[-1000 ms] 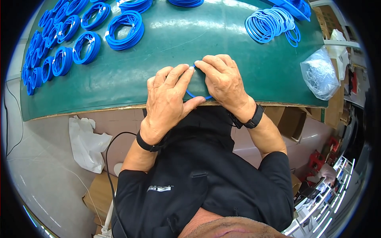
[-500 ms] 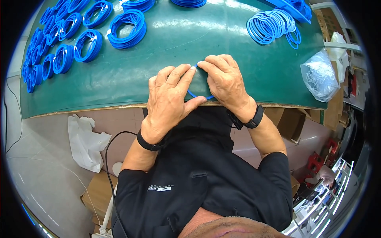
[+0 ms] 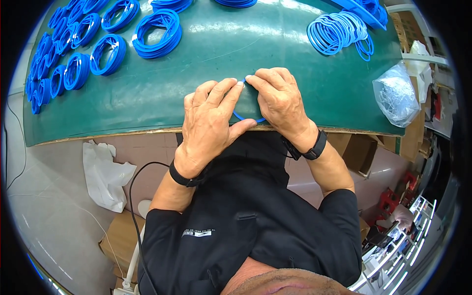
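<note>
A thin blue ring (image 3: 239,116) lies on the green table near its front edge, mostly hidden under my hands. My left hand (image 3: 209,110) bears on its left side, index fingertip at the top of the ring and thumb stretched across near the bottom. Thumb and bent fingers of my right hand (image 3: 280,101) pinch the ring at the top right, and that palm hides its right side. The fingertips of both hands almost meet at the top, where a small bit of blue shows between them.
Bundles of blue rings (image 3: 157,34) stand in rows at the left and back of the green table (image 3: 211,64). Loose blue rings (image 3: 337,34) lie fanned out at the back right, beside a blue tray (image 3: 361,12). A clear plastic bag (image 3: 397,96) sits at the right edge.
My hands stay nearly still on the ring. The view has shifted very slightly.
</note>
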`<state>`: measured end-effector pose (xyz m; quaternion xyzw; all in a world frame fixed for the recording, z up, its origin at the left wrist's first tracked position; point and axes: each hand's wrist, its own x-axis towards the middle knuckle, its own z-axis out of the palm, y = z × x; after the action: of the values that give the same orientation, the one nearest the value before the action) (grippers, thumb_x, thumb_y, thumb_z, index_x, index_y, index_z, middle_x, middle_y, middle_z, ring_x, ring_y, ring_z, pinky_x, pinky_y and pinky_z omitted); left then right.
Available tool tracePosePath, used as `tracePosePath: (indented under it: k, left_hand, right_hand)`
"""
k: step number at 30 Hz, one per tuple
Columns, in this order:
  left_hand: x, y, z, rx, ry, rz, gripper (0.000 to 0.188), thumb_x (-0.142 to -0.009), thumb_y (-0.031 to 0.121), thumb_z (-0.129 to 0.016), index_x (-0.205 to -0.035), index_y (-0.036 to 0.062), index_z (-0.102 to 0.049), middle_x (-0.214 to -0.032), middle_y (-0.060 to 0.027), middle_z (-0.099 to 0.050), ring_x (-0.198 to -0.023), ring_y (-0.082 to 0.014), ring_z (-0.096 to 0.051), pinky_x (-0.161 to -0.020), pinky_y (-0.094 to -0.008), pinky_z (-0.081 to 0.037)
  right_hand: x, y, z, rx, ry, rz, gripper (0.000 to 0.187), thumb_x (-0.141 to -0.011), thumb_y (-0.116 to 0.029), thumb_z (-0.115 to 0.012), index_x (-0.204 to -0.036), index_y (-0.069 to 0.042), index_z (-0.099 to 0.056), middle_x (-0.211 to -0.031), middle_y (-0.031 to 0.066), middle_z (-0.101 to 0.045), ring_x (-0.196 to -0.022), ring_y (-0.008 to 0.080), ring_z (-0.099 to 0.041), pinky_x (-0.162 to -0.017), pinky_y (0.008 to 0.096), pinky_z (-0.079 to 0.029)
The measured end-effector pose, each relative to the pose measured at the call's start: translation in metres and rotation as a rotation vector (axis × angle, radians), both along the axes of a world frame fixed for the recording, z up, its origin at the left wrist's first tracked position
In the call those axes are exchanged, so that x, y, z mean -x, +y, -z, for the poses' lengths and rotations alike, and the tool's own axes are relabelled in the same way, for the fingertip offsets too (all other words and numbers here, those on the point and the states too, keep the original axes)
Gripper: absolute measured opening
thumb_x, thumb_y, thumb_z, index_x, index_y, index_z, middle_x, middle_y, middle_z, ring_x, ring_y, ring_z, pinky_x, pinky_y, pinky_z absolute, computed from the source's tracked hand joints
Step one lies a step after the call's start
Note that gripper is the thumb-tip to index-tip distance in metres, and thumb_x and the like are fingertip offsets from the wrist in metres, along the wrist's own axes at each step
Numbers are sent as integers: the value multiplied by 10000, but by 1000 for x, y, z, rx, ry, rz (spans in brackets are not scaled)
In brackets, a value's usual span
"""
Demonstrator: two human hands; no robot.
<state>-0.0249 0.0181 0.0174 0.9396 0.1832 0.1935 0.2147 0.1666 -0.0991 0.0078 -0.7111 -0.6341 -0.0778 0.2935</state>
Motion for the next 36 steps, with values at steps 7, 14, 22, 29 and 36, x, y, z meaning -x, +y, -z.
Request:
tracePosePath:
  k: [7, 14, 22, 29, 36]
  left_hand:
    - [0, 0, -1, -2, 3, -2, 827, -783, 438, -1001, -1486, 89, -742, -1509, -33, -680, -1375, -297, -585, -1094, -474, -444]
    - [0, 0, -1, 3, 8, -7, 822, -763, 411, -1007, -1485, 114, -749, -1514, -7, -677, -1359, -294, -589, -1110, -461, -449]
    - [0, 0, 1, 1, 0, 0, 830, -780, 444, -1003, -1483, 88, -746, -1510, -34, -681, -1375, -296, -584, -1096, -473, -445]
    - [0, 0, 0, -1, -1, 0, 834, -774, 435, -1007, -1485, 88, -743, -1508, -33, -682, -1377, -294, -582, -1100, -471, -442]
    - [0, 0, 0, -3, 3, 1, 833, -772, 430, -1009, -1483, 88, -742, -1510, -33, -678, -1373, -293, -583, -1091, -472, -446]
  right_hand:
    - [1, 1, -3, -21, 26, -18, 453, -821, 119, -747, -1239, -47, -797, -1177, 91, -744, -1058, 321, -699, -944, 455, -572]
    - [1, 1, -1, -2, -14, 3, 332, -880, -4, -791, -1205, -70, -810, -1208, 31, -748, -1120, 275, -696, -942, 425, -559]
    - [0, 0, 0, 1, -12, -1, 334, -881, -6, -789, -1208, -73, -807, -1214, 29, -747, -1122, 273, -695, -944, 426, -556]
    - [1, 1, -1, 4, -2, 3, 340, -885, -7, -786, -1217, -73, -809, -1216, 30, -749, -1125, 274, -695, -953, 425, -556]
    - [0, 0, 1, 3, -26, -5, 340, -889, -10, -786, -1222, -70, -808, -1220, 33, -751, -1127, 277, -695, -957, 425, -558]
